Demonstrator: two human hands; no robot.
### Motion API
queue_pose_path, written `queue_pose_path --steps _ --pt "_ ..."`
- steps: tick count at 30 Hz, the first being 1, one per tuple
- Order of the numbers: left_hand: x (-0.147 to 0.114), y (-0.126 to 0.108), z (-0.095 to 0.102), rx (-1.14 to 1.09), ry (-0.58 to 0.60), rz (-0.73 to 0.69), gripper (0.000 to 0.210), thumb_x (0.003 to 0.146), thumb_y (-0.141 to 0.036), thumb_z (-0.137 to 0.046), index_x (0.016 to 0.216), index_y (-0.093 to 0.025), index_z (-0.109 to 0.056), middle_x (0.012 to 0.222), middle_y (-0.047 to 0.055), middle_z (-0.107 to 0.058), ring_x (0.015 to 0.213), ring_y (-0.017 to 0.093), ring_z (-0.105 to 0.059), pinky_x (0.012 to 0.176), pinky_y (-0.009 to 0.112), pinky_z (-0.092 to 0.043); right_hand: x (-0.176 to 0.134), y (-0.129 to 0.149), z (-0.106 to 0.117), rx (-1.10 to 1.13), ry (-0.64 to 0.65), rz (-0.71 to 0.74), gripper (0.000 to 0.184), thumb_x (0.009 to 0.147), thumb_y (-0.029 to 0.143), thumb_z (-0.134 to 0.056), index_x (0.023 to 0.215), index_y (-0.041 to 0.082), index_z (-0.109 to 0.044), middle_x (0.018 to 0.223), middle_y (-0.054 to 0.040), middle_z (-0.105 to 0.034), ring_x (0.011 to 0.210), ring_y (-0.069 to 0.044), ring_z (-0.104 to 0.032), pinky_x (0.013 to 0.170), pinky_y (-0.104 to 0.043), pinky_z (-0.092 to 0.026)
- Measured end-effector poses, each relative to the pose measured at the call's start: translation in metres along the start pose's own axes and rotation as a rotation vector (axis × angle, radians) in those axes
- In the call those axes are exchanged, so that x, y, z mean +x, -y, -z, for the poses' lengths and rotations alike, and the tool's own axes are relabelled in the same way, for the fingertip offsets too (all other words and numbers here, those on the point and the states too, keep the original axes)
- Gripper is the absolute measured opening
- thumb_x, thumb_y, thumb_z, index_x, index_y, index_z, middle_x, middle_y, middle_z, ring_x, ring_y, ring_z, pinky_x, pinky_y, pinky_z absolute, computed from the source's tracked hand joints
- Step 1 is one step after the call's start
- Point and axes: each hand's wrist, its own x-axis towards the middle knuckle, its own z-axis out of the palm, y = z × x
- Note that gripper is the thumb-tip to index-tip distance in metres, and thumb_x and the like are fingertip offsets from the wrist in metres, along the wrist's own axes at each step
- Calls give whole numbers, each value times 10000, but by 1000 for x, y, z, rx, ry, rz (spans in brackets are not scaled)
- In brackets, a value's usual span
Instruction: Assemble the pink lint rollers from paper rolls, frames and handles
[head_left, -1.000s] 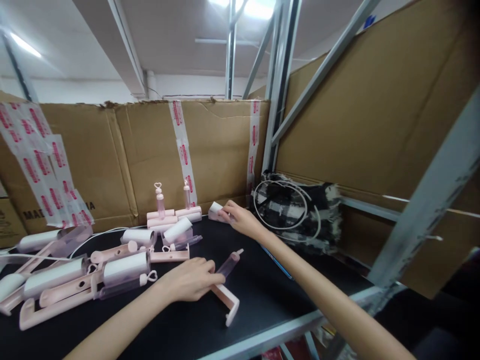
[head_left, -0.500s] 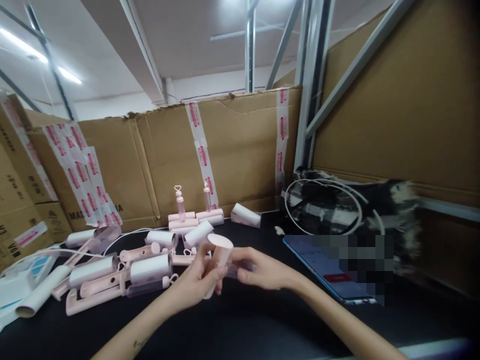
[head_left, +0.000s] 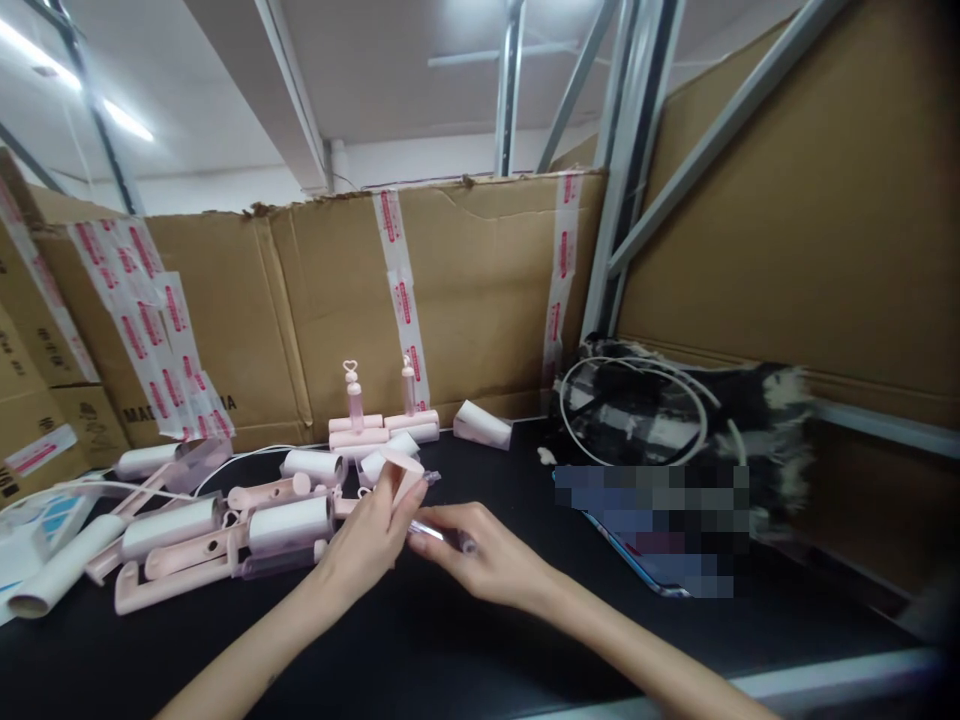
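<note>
My left hand (head_left: 364,540) is closed around a pale pink plastic piece (head_left: 403,468) with a flat oval end facing up; most of it is hidden by the fingers. Close beside it, my right hand (head_left: 491,560) pinches a clear plastic piece (head_left: 444,534) with a shiny edge, its full shape covered by the hand. The two hands nearly meet above the black table. To their left lie pink lint roller handles (head_left: 180,590), white paper rolls (head_left: 291,523) and a clear cover (head_left: 279,562). Behind the hands, pink pieces with heart-shaped tops (head_left: 352,395) stand upright.
A phone (head_left: 637,545) lies on the black table (head_left: 480,655) at the right. Beyond it sits a dark bundle (head_left: 660,400) with a white cable loop. Cardboard (head_left: 480,290) walls the back. A single roll (head_left: 484,425) lies near it; a white box (head_left: 45,545) is far left.
Both hands have shifted slightly left in view. The pink piece is tilted differently, and the clear piece in my right hand shows more plainly. The whole view has turned a little.
</note>
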Motion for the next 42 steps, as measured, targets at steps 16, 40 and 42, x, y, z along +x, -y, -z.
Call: queue_pose_path --steps 16,40,42 --pt "4 4 13 49 -163 -41 392 873 -465 -307 1089 -166 -439 601 31 -603 547 241 -624 559 314 -452 12 20 10 82 -8 37 313 834 391 -516 757 102 -609 588 27 -429 526 -70 -323 468 -191 -280" --pt "-1 -7 23 -178 -161 27 414 842 -538 -380 1065 -191 -426 450 -75 -486 384 160 -538 462 246 -426 16 25 23 -344 9 139 377 904 435 -395 913 120 -601 736 -78 -644 578 -141 -575 548 -224 -394" --pt "-2 -2 21 -203 -193 -2 384 829 -525 -424 1005 -184 -440 487 -55 -520 457 169 -577 542 266 -453 16 27 33 -252 33 105 449 936 452 -282 944 126 -590 773 -69 -647 556 -122 -581 556 -219 -429"
